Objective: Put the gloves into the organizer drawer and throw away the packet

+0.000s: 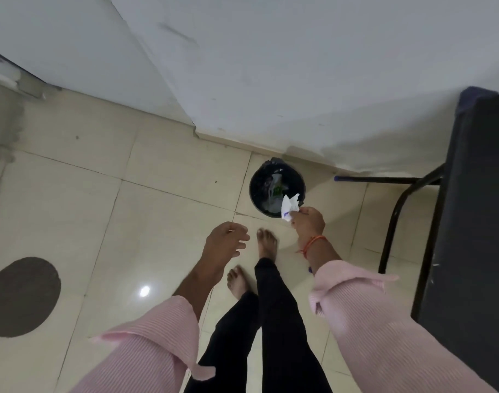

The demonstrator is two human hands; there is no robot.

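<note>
Pink sleeves (146, 347) are seen nearest. By the right hand (307, 221) a crumpled white packet (289, 207) is pinched between closed fingertips, above the near rim of the black bin (276, 188). Nothing is held by the left hand (224, 245); its fingers are loosely spread.

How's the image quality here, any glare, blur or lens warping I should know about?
Head view: a bright glare spot on the floor tiles; wide-angle bending bows the wall edges and the black table at right; light is soft and even, with faint shadows by the bin; slight softness on the left hand; the crumpled packet in the right hand is bright but readable.
</note>
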